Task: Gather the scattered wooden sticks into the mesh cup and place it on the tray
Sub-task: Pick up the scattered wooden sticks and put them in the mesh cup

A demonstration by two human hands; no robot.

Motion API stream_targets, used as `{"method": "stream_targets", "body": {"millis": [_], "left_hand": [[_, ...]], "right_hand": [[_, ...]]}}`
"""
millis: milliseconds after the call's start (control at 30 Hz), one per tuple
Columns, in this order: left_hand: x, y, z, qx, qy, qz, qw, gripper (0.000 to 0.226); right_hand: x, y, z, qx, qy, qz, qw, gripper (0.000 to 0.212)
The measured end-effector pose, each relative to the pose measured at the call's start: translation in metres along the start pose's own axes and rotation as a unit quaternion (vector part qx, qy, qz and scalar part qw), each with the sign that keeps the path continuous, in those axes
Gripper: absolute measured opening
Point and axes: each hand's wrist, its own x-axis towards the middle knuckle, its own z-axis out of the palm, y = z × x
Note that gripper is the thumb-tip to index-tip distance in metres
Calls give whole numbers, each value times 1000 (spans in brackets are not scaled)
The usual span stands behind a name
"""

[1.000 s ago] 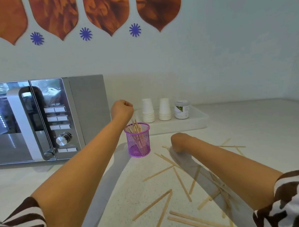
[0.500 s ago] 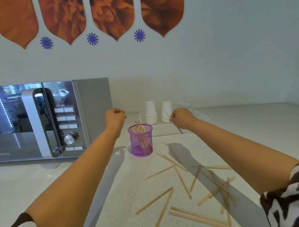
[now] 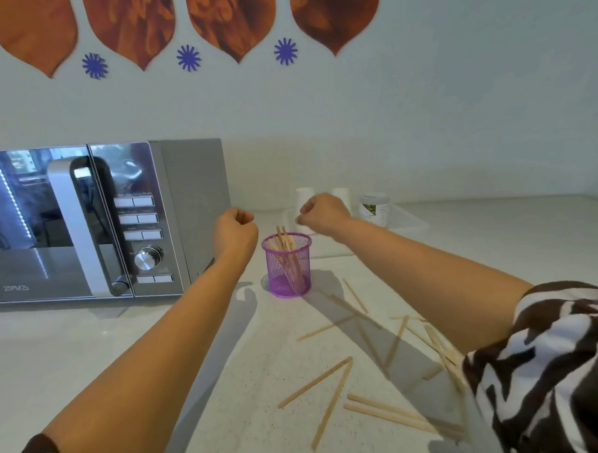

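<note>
Now the right hand [image 3: 322, 213], fingers curled and seemingly empty, has risen from the counter to hover over the mesh cup [image 3: 287, 265]; its stick apparently dropped in, while many sticks [image 3: 314, 383] remain scattered.

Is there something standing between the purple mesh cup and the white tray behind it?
Nothing visible on the counter between the mesh cup and the tray. The right hand hangs above that gap, and paper cups already occupy the tray's left part.

Mesh cup [image 3: 287, 265] — sticks [image 3: 314, 383] scattered nearby
</note>
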Motion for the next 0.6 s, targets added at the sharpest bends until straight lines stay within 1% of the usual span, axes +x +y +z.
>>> {"method": "stream_targets", "body": {"millis": [67,133,200,267,333,400,500,600], "left_hand": [[-8,6,0,18,-6,34,999,25],[-19,12,5,42,-41,65,996,24],[-29,18,9,105,-100,88,986,21],[-44,23,14,184,-193,97,959,18],[-64,22,24,235,-290,111,921,30],[-81,15,31,254,-357,124,890,45],[-97,-1,36,293,-393,132,861,64],[-115,-12,36,347,-421,118,830,78]], "right_hand": [[-8,11,-22,-12,12,0,1000,30],[-21,33,-48,-46,-3,12,999,31],[-34,55,-72,-97,-31,39,994,34],[-53,84,-95,-124,-45,90,987,38],[-75,120,-114,-140,-53,149,977,44],[-95,155,-123,-164,-68,193,965,52],[-124,189,-122,-169,-85,238,953,60],[-146,212,-113,-210,-87,256,939,63]]}}
